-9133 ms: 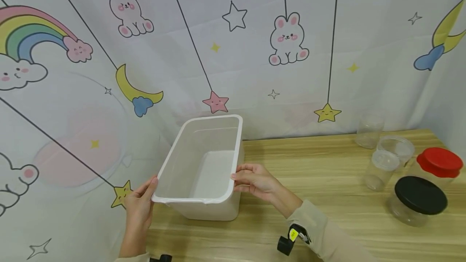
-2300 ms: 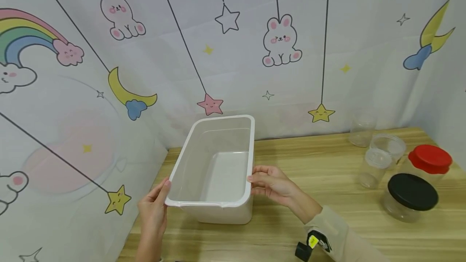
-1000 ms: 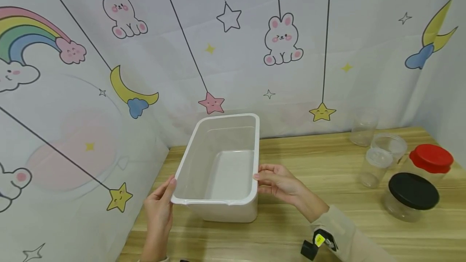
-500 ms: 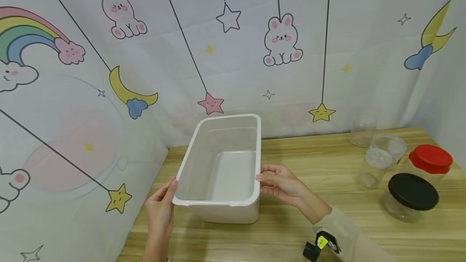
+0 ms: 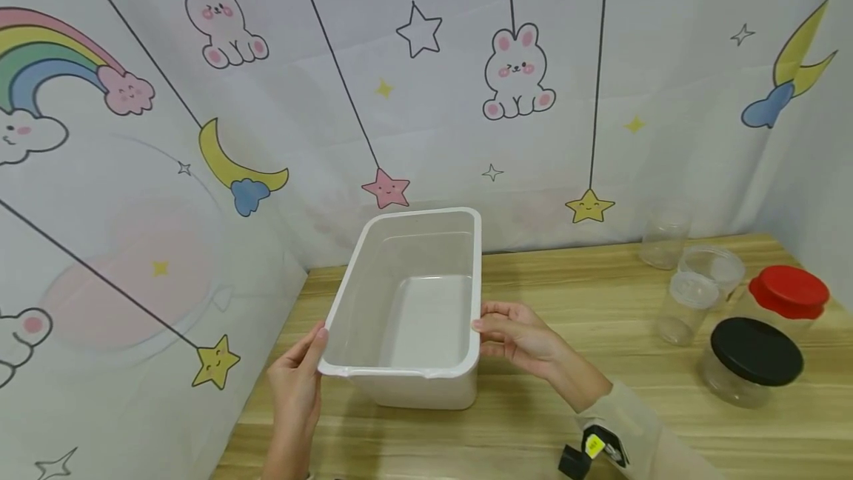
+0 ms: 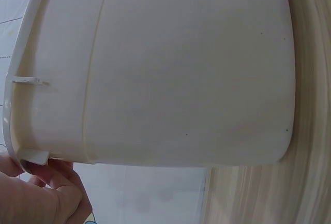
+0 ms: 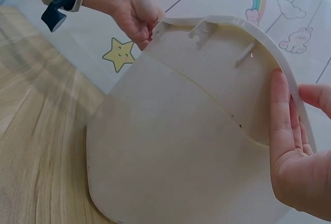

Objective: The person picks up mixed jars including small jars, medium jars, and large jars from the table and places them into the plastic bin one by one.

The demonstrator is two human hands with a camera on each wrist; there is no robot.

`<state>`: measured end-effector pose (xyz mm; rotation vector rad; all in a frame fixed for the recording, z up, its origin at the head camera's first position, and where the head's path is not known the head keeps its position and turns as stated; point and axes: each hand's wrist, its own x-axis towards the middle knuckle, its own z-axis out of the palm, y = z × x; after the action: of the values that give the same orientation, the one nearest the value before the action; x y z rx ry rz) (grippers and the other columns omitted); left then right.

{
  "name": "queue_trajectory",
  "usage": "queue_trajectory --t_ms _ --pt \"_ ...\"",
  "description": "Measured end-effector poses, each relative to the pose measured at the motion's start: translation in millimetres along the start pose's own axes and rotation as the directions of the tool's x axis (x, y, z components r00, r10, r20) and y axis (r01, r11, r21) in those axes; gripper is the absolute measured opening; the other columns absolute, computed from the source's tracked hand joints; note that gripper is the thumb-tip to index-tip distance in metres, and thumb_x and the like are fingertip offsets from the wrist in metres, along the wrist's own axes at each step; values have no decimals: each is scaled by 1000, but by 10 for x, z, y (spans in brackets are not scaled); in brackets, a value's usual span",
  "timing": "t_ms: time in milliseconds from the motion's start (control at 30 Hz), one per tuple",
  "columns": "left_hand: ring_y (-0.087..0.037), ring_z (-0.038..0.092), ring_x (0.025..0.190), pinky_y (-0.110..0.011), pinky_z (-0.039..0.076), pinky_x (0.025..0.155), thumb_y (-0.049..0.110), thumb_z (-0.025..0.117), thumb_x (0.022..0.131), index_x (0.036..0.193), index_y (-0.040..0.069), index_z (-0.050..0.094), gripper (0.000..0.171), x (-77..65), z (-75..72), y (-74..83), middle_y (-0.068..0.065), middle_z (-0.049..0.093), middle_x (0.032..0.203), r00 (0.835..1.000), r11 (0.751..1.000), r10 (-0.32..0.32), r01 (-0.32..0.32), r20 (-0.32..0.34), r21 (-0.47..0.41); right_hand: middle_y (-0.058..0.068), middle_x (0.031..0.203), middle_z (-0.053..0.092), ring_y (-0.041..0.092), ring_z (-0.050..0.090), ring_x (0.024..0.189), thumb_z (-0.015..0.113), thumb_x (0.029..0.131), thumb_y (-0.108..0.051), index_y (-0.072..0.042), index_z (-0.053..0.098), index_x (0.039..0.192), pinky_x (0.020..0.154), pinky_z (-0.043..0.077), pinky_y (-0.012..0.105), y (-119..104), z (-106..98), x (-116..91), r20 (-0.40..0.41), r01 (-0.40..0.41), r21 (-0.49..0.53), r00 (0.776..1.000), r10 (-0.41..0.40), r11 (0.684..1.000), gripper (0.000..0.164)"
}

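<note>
- Left hand [image 5: 296, 376] has the near left corner of the white bin [image 5: 426, 391] pinched, thumb on the rim and fingers tucked under the lip.
- Right hand [image 5: 523, 339] is pinching the right side of the rim, thumb over the edge, fingers fairly straight along the outer wall.
- The bin's open side faces up, toward the left of the wooden table [image 5: 573, 272], near the back cloth. Base looks to be on the wood, but can't swear it's touching all round.
- Step in hand, if you ask me: steadying or positioning the bin two-handed. Any shift from here would want both sides guided together so it doesn't twist; letting go calls for a flat base first.
- Further right, well apart from the bin: black-lidded jar [image 5: 756, 352], red-lidded jar [image 5: 789, 293], and a few clear containers [image 5: 689, 310] grouped beside them. Neither hand is on those.
- Behind it all, a white cloth [image 5: 453, 124] printed with bunnies, stars and a rainbow.
</note>
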<state>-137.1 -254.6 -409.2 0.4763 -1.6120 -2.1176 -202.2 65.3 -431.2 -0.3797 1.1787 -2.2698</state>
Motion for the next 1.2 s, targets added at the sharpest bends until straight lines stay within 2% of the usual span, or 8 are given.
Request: queue_trajectory --t_ms 133,367,833,1000,1200 --pt "-10 68 94 -23 56 79 6 71 92 116 -8 67 28 -8 11 -3 2 73 104 1000 1000 -1 1 2 1 6 92 67 15 67 80 53 96 7 -4 63 98 73 58 29 -1 -12 -11 -3 3 -3 1000 -3 1000 16" --pt "-10 68 96 -23 55 81 6 71 92 109 2 74 18 -24 26 -11 -2 72 109 1000 1000 -14 14 8 -8 6 93 66 16 67 81 55 96 5 -3 62 100 75 59 31 -10 -23 -42 -3 5 -8 1000 -5 1000 12" --pt "-11 68 96 -24 55 81 5 70 93 115 -6 68 25 -47 70 -27 2 73 103 1000 1000 1 -1 20 -2 5 93 68 16 68 82 52 97 6 -3 62 102 76 59 32 -29 -65 -81 10 14 -13 1000 -14 1000 14" --pt "-10 68 95 -23 56 81 3 70 92 108 -1 73 17 -55 83 -31 -1 73 107 1000 1000 6 -5 22 -20 6 94 68 16 68 83 53 97 6 -3 62 101 77 59 32 -30 -78 -88 2 11 -8 1000 -11 1000 14" --pt "-10 68 97 -24 55 82 4 70 92 108 2 74 16 -73 91 -30 -3 72 111 1000 1000 -3 3 27 -13 6 93 68 17 68 82 52 97 6 -2 61 103 76 59 32 -36 -98 -106 10 16 -6 1000 -15 1000 14"
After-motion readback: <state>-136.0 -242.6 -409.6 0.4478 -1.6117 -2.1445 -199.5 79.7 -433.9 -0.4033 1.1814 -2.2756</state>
